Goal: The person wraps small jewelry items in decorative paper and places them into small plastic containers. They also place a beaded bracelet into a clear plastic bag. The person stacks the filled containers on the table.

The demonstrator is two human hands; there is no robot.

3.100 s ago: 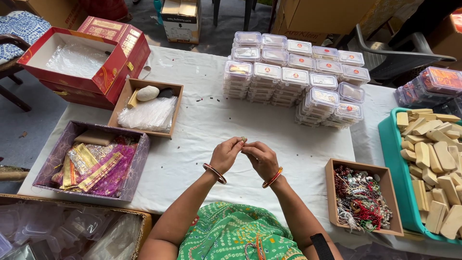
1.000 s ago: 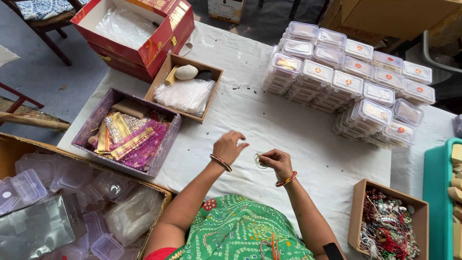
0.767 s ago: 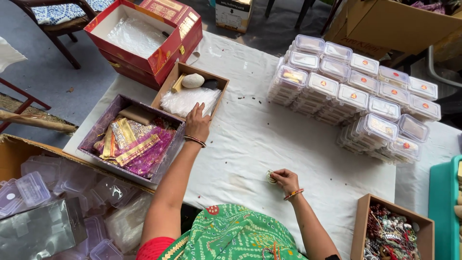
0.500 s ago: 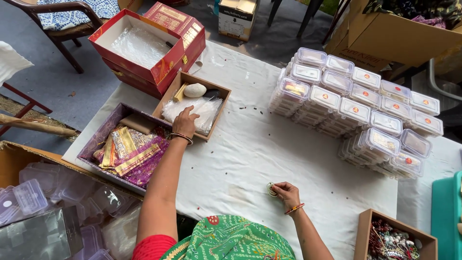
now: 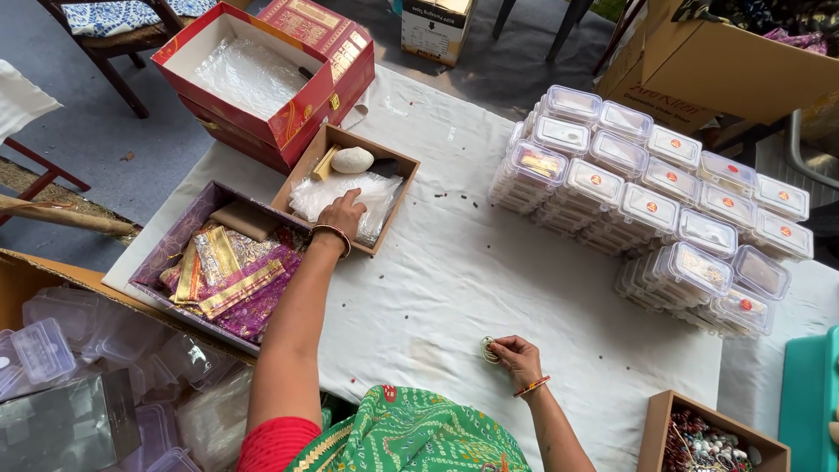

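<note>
The left hand (image 5: 342,212) rests its grip on clear plastic bags (image 5: 343,194) in a wooden tray (image 5: 400,197); whether it grasps one, I cannot tell. The right hand (image 5: 519,356) pinches a small thread coil (image 5: 489,350) against the white-clothed bench (image 5: 489,262).

Bright, even daylight fills the scene, and shadows are soft and faint. The white worktop (image 5: 489,262) near the hands looks almost washed out. Clear plastic boxes (image 5: 647,188) beyond the right hand (image 5: 517,354) show small glints. Focus is sharp, with slight wide-angle stretch at the edges.
</note>
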